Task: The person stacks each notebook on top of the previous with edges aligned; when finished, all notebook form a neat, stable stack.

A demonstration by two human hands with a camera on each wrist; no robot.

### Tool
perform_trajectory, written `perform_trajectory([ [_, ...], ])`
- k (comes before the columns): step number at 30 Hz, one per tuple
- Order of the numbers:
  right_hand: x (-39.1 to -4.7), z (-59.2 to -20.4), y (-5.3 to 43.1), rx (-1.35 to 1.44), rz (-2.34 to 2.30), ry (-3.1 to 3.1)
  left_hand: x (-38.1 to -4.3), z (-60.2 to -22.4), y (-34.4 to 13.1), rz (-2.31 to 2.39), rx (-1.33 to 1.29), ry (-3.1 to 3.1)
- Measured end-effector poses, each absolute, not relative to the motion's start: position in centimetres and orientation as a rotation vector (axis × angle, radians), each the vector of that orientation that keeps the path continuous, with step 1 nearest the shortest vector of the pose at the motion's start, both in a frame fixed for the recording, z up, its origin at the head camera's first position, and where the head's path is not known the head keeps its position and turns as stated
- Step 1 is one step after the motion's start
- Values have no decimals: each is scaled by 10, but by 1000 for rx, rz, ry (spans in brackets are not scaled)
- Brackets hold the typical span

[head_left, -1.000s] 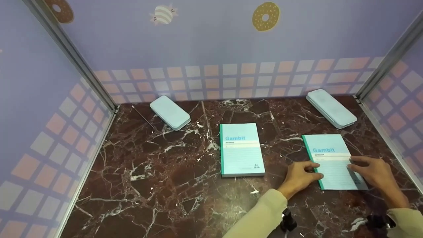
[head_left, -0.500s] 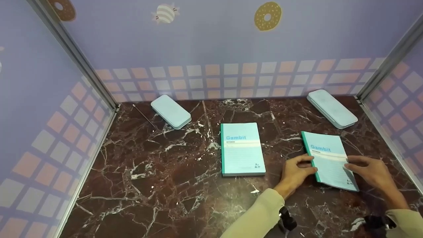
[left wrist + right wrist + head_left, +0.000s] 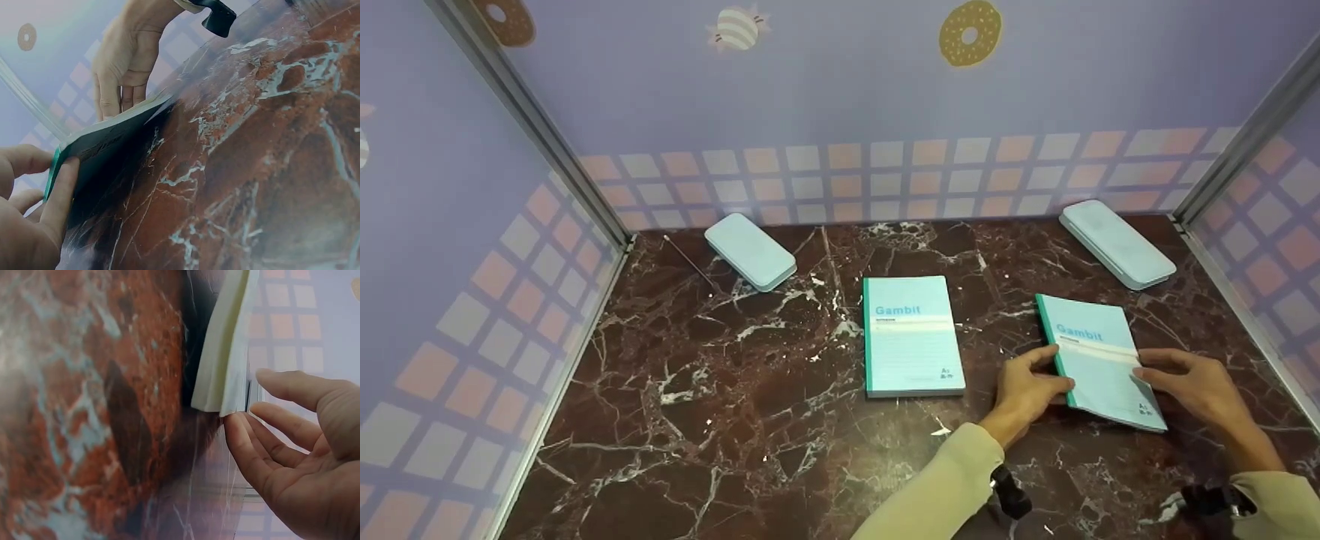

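Observation:
My left hand (image 3: 1024,390) pinches the green spine of a pale blue Gambit notebook (image 3: 1099,360) on the right of the head view. In the left wrist view, this notebook (image 3: 107,132) tilts, its raised spine between thumb and fingers. My right hand (image 3: 1192,382) holds the opposite edge, the thumb over the cover. Seen from the right wrist, the digits of the right hand (image 3: 315,461) meet the edge of the slightly parted pages (image 3: 216,365). A second Gambit notebook (image 3: 911,345), thicker, lies flat to the left of my left hand.
Two pale blue tins stand at the back, one left (image 3: 750,251) and one right (image 3: 1117,244). A thin stick (image 3: 688,260) lies beside the left tin. Purple walls (image 3: 840,75) with metal corner posts enclose the dark marbled table (image 3: 682,450) on three sides.
Lying flat a second ago, the right notebook is now raised and tilted between both hands, and has shifted slightly left. The other notebook, tins and stick stay in place.

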State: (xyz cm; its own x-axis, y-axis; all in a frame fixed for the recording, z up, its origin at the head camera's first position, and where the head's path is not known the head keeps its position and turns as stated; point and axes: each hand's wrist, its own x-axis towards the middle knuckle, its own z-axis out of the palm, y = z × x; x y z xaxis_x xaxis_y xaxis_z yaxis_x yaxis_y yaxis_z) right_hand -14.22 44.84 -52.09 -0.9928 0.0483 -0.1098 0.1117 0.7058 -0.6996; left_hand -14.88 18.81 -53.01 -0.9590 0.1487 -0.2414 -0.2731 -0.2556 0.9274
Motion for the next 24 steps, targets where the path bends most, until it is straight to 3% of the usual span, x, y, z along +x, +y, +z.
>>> perform_trajectory([
  [24,-135,-527,443,42,-1453,2679,-161,-521,160,2302,-188,1760],
])
